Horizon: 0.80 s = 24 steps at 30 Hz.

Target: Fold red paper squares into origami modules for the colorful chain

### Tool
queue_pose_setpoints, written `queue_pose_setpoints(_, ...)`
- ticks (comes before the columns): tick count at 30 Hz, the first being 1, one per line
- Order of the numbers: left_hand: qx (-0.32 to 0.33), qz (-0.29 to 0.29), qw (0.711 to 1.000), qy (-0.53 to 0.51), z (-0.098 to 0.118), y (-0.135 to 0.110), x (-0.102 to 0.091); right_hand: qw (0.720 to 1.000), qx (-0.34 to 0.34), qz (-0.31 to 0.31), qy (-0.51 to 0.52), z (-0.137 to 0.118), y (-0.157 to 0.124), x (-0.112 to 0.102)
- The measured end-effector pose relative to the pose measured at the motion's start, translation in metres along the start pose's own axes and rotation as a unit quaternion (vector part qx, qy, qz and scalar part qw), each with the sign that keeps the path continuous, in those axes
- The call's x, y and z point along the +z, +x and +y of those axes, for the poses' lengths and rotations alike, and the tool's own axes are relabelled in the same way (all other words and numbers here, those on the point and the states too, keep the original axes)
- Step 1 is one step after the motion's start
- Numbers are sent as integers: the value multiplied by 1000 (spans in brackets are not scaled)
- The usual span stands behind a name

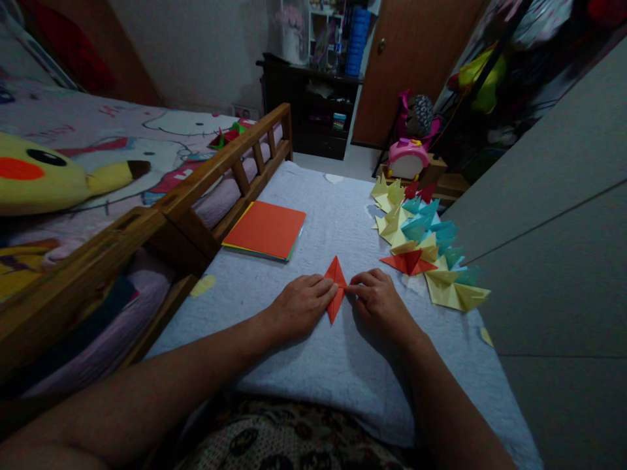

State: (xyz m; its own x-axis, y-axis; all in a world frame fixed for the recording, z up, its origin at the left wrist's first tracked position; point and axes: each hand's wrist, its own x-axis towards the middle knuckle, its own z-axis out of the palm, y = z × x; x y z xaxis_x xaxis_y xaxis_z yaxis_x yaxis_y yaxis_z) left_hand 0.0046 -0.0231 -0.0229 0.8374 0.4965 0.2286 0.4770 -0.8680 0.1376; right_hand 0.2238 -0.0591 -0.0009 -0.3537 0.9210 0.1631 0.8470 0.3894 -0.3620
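A folded piece of red-orange origami paper (336, 291) lies on the cloth-covered surface in front of me, shaped as a narrow diamond with a crease down its middle. My left hand (302, 305) rests over its left side, fingers stretched out flat and pressing on it. At the right corner of the diamond, my right hand (381, 300) has its thumb and fingertips closed in a pinch at the paper's edge. A stack of square origami paper (267, 230), orange on top, sits beyond my left hand.
Several folded paper pieces in yellow (453, 284), teal (424, 219) and red (410, 262) line the right side. A wooden bed rail (225, 156) runs along the left, with a yellow plush toy (44, 176) behind it. A pale cabinet (563, 261) stands at right.
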Motion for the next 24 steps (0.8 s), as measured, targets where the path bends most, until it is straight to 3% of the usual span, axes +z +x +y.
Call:
queue_pose_setpoints(10,0,6,1000,0,-2,2,3,999,6,42,9,-9,6,11)
queue_pose_setpoints(17,-9,15,999,-29,-2,1,4,998,-3,-48,-34,-9,11,18)
queue_pose_setpoints(24,10,27,999,-29,-3,0,8,996,22,-77,-47,-8,16,17)
